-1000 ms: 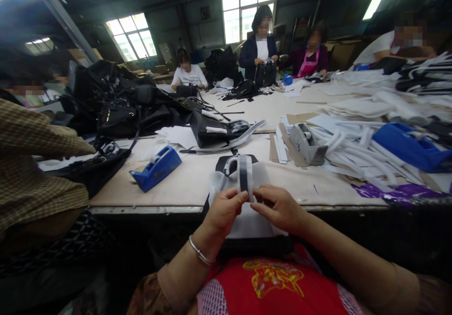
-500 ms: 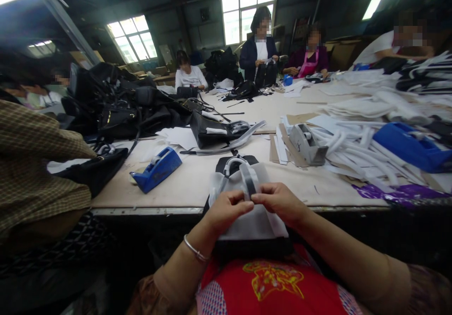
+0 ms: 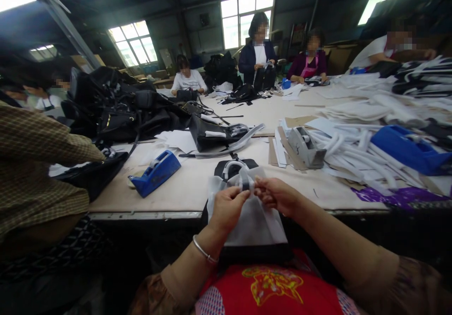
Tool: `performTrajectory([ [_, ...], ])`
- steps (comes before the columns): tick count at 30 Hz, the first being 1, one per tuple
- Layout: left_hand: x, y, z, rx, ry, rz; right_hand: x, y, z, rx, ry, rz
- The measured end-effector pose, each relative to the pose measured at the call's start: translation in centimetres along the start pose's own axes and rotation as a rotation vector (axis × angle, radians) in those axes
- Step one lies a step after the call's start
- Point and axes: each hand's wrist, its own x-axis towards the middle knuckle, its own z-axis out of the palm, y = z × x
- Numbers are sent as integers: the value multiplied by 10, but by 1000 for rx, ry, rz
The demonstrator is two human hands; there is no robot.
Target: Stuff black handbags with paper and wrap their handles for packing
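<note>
A black bag [image 3: 252, 253] sits at the table edge in front of me, its front covered by a translucent white sheet [image 3: 252, 228]. Its top handle [image 3: 233, 165] is wrapped in white padding. My left hand [image 3: 228, 206] pinches a black strap [image 3: 246, 180] with clear wrapping around it. Just right of the strap, my right hand [image 3: 277, 195] is closed, thumb and fingertips together at the edge of the wrapping. Whether it grips the wrapping or a small piece of tape is too small to tell.
A blue tape dispenser [image 3: 155, 173] stands left, a grey tape dispenser [image 3: 306, 148] right beside white foam tubes [image 3: 360, 150]. Another black bag [image 3: 206, 133] lies ahead. Black bags [image 3: 116, 103] are piled left. A co-worker's checked sleeve [image 3: 38, 150] is close on my left.
My right hand has moved slightly up and right, off the strap's lower part, and its fingers have curled in. My left hand still pinches the strap and has turned more upright.
</note>
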Motion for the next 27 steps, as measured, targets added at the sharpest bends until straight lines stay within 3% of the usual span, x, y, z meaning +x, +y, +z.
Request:
performTrajectory([
  [3, -3, -3, 3, 254, 46, 216, 10, -7, 4, 233, 29, 182],
  [6, -3, -4, 2, 298, 49, 240, 17, -8, 10, 274, 47, 174],
  [8, -1, 0, -2, 215, -39, 86, 18, -6, 11, 257, 47, 121],
  [12, 8, 14, -13, -265, -325, -422, 19, 1, 9, 59, 57, -89],
  [14, 14, 19, -14, -452, -371, -531, 21, 6, 8, -128, 72, -221],
  [21, 25, 14, 11, -605, -112, -595, 20, 26, 10, -1017, 308, -585],
  [24, 23, 12, 20, -555, -41, -572, 10, 30, 5, -1221, 331, -643],
  [27, 21, 10, 22, -539, 2, -584, -8, 29, -9, -1238, 387, -659],
])
